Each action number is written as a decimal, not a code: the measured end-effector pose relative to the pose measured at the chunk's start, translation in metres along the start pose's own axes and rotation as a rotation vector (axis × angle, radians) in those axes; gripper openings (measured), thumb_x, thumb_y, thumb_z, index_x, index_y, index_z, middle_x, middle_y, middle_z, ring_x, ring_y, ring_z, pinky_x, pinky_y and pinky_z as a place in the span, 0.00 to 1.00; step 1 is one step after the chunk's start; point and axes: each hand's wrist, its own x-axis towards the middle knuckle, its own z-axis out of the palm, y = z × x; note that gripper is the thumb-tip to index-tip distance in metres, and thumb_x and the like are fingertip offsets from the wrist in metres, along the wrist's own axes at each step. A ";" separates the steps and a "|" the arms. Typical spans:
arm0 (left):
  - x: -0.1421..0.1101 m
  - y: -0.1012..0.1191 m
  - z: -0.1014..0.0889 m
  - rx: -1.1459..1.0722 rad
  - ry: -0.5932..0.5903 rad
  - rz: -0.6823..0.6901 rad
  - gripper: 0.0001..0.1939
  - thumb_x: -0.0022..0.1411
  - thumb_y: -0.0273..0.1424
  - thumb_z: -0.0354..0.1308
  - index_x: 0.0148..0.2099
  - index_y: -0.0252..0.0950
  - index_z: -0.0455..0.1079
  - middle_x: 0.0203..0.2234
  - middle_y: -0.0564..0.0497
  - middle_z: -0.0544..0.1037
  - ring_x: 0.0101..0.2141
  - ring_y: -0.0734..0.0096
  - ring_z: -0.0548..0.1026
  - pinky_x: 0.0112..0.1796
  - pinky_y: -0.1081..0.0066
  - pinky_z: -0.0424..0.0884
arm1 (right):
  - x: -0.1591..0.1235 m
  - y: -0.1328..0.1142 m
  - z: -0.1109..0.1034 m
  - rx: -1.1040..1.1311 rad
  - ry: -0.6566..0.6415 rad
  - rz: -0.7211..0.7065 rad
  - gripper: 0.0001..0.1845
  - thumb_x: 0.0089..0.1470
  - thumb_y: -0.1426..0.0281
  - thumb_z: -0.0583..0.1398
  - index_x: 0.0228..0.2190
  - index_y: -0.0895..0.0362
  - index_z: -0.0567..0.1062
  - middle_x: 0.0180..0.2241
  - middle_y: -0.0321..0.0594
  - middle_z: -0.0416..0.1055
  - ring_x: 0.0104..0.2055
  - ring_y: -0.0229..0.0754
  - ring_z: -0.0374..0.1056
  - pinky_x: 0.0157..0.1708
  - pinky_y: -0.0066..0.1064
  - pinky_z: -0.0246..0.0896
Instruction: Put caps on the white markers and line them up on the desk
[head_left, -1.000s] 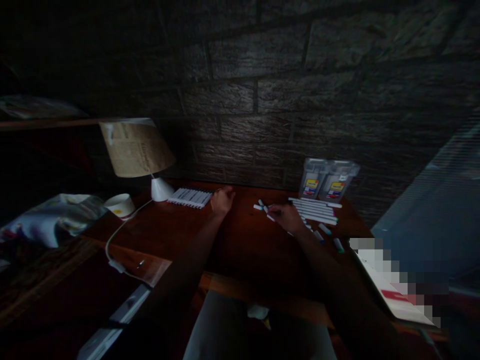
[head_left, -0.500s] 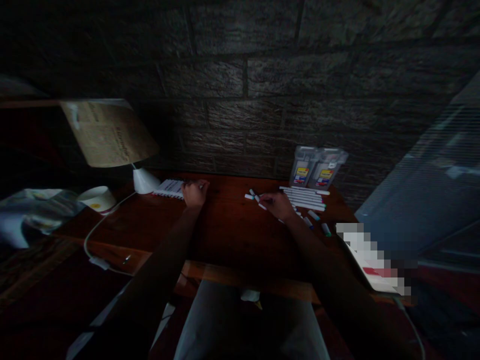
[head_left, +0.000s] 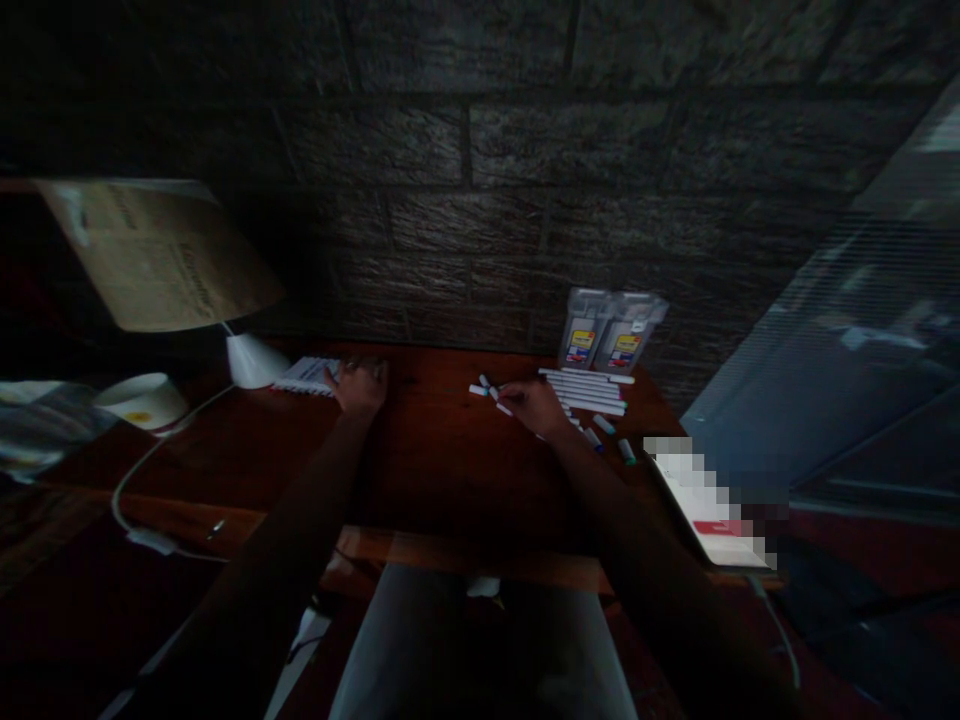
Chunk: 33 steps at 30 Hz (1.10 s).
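Note:
On the left of the table, my left hand is at the right end of a tight row of white markers. Its thumb is spread toward the row and its fingers are apart, with nothing visible in them. Right of the middle, my right hand pinches a small marker cap close to the tabletop. A white cap lies just left of those fingertips. Behind this hand, several white markers lie side by side. More loose caps are scattered to its right, some partly hidden by the hand.
Two clear plastic marker cases stand against the stone wall. A lamp and a paper cup are at the left, with a white cord over the table edge. A blurred-out device sits at the right edge.
The view has shifted, so everything appears further left. My left hand has gone from closed fingers to a spread thumb beside the marker row. My right hand stays among the caps.

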 end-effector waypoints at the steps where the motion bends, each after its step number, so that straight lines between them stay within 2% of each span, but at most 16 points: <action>1: 0.000 -0.002 0.000 0.027 -0.030 -0.010 0.21 0.69 0.37 0.48 0.54 0.32 0.74 0.56 0.36 0.73 0.59 0.44 0.64 0.62 0.40 0.46 | 0.000 0.000 0.000 -0.001 0.003 -0.004 0.08 0.57 0.73 0.63 0.35 0.51 0.83 0.37 0.33 0.82 0.39 0.41 0.78 0.42 0.28 0.69; 4: -0.001 -0.006 -0.003 0.121 -0.100 -0.033 0.20 0.67 0.36 0.50 0.52 0.29 0.75 0.53 0.33 0.74 0.59 0.41 0.62 0.60 0.41 0.50 | 0.000 0.000 0.000 0.010 0.012 -0.005 0.07 0.56 0.72 0.63 0.34 0.51 0.83 0.37 0.34 0.82 0.39 0.41 0.78 0.43 0.29 0.70; 7: 0.000 -0.003 -0.006 0.179 -0.139 -0.073 0.19 0.66 0.34 0.51 0.52 0.32 0.76 0.52 0.32 0.74 0.58 0.40 0.63 0.57 0.41 0.55 | 0.000 0.003 0.001 0.031 0.024 -0.003 0.07 0.55 0.72 0.64 0.33 0.51 0.83 0.37 0.34 0.82 0.39 0.42 0.79 0.42 0.30 0.70; 15: -0.003 0.006 -0.008 0.187 -0.120 -0.011 0.19 0.67 0.39 0.52 0.48 0.33 0.79 0.55 0.31 0.71 0.57 0.37 0.62 0.53 0.45 0.59 | 0.000 0.006 0.004 0.048 0.034 -0.039 0.08 0.55 0.72 0.63 0.33 0.50 0.83 0.36 0.33 0.82 0.38 0.43 0.79 0.42 0.32 0.71; 19: -0.007 0.013 -0.006 0.127 -0.172 0.112 0.17 0.66 0.38 0.53 0.47 0.36 0.79 0.51 0.34 0.75 0.56 0.40 0.64 0.52 0.48 0.60 | 0.000 0.004 0.003 0.030 0.030 -0.016 0.07 0.55 0.71 0.63 0.34 0.49 0.83 0.35 0.33 0.82 0.37 0.42 0.79 0.40 0.31 0.71; 24: -0.015 0.032 -0.002 0.055 -0.263 0.350 0.15 0.67 0.35 0.53 0.49 0.40 0.78 0.44 0.40 0.80 0.52 0.48 0.70 0.55 0.53 0.59 | 0.000 0.004 0.003 -0.012 0.003 -0.036 0.04 0.54 0.68 0.65 0.33 0.50 0.83 0.36 0.34 0.82 0.37 0.42 0.78 0.39 0.30 0.70; 28: -0.023 0.047 -0.001 -0.034 -0.296 0.517 0.15 0.68 0.34 0.53 0.52 0.43 0.76 0.48 0.44 0.79 0.53 0.53 0.71 0.56 0.57 0.59 | 0.000 0.003 0.002 -0.019 -0.024 -0.047 0.05 0.53 0.69 0.66 0.34 0.50 0.82 0.38 0.34 0.82 0.38 0.42 0.78 0.41 0.31 0.71; 31: -0.026 0.052 -0.003 -0.104 -0.315 0.558 0.13 0.67 0.31 0.53 0.50 0.43 0.77 0.49 0.45 0.79 0.53 0.56 0.71 0.56 0.59 0.60 | 0.000 0.001 0.002 -0.010 -0.017 -0.027 0.06 0.53 0.71 0.66 0.35 0.49 0.82 0.38 0.34 0.82 0.39 0.43 0.78 0.42 0.32 0.72; 33: -0.026 0.053 -0.005 -0.146 -0.322 0.521 0.12 0.66 0.30 0.55 0.48 0.41 0.78 0.48 0.44 0.79 0.52 0.56 0.72 0.56 0.61 0.61 | -0.001 0.000 0.002 -0.004 -0.016 -0.011 0.07 0.54 0.71 0.65 0.36 0.49 0.82 0.38 0.34 0.82 0.40 0.43 0.78 0.44 0.33 0.71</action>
